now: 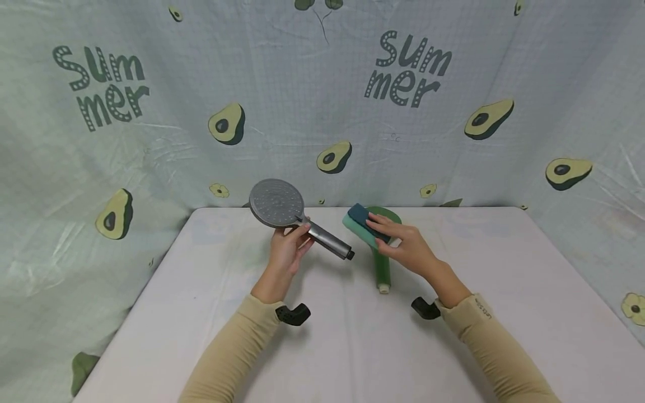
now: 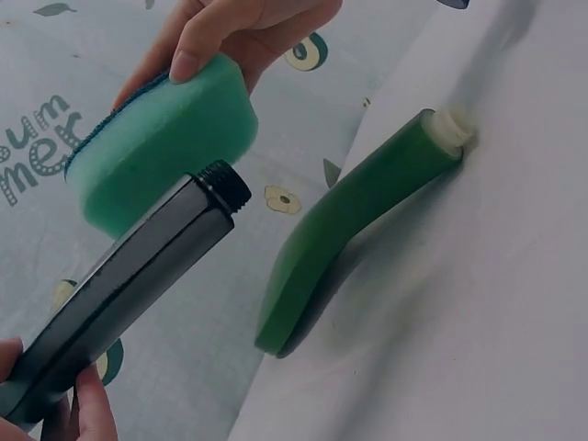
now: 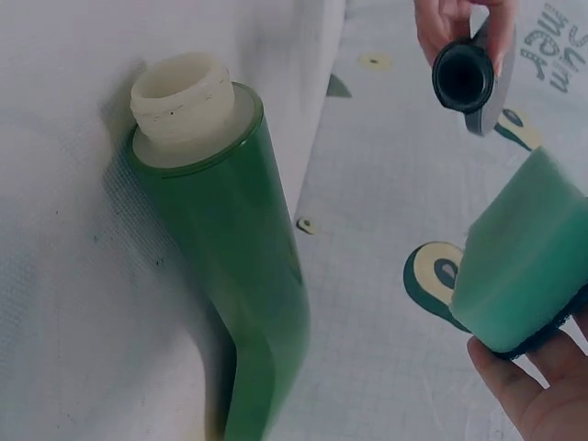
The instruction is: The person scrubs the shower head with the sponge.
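My left hand [image 1: 288,251] grips a grey shower head [image 1: 276,202] near the neck, its round spray face turned toward the head camera. The handle slants down to the right and ends in a black threaded tip [image 2: 226,186]. To the right, my right hand [image 1: 407,246] pinches a sponge [image 1: 359,226] with a teal foam side and a dark blue scouring side. In the left wrist view the foam [image 2: 175,138] appears just behind the handle; whether they touch I cannot tell. A green shower head [image 1: 383,268] with a pale threaded end [image 3: 179,96] lies on the table below the sponge.
The white table [image 1: 347,347] runs back to a hanging cloth [image 1: 282,67] printed with avocados and lettering. Each forearm wears a black wrist mount, one at the left cuff [image 1: 293,314] and one at the right cuff [image 1: 425,308].
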A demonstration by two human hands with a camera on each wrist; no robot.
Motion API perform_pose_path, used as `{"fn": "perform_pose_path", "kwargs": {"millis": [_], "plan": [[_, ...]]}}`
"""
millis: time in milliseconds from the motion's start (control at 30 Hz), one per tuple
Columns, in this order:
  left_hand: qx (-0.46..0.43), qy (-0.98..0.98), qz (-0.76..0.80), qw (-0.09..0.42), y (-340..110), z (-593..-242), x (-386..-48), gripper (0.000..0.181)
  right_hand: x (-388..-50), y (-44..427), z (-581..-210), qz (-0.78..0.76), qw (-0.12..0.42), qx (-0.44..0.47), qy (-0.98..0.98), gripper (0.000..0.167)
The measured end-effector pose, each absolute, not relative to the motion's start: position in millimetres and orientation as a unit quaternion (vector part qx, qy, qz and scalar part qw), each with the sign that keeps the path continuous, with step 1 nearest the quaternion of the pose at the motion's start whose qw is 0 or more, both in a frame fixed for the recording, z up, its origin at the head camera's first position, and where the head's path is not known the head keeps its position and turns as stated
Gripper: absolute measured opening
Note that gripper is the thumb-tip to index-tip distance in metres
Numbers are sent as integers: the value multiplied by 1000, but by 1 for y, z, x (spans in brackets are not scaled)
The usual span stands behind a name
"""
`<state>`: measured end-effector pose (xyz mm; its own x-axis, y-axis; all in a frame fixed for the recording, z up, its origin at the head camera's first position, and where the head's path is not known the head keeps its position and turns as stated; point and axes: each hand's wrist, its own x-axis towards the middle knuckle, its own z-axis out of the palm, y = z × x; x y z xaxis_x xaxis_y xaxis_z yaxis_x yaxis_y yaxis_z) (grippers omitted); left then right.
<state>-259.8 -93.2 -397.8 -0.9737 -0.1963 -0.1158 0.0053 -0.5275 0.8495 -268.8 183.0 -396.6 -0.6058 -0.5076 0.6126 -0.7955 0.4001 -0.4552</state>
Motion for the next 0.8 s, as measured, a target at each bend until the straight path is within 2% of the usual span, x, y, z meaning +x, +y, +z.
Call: {"fn": "perform_pose_path", "kwargs": {"millis": [200,500,800], "plan": [[78,-500,-862,30,-94,-398,-259,53,-269,182,-398,371,195,403,-814,46],[39,-469,-882,1,-96,-400,-258,63,-264,177,-399,366,177,415,-814,46],[11,-422,-907,5,-99,-399,-260,69,-262,176,-397,373,179,424,-805,46]]}}
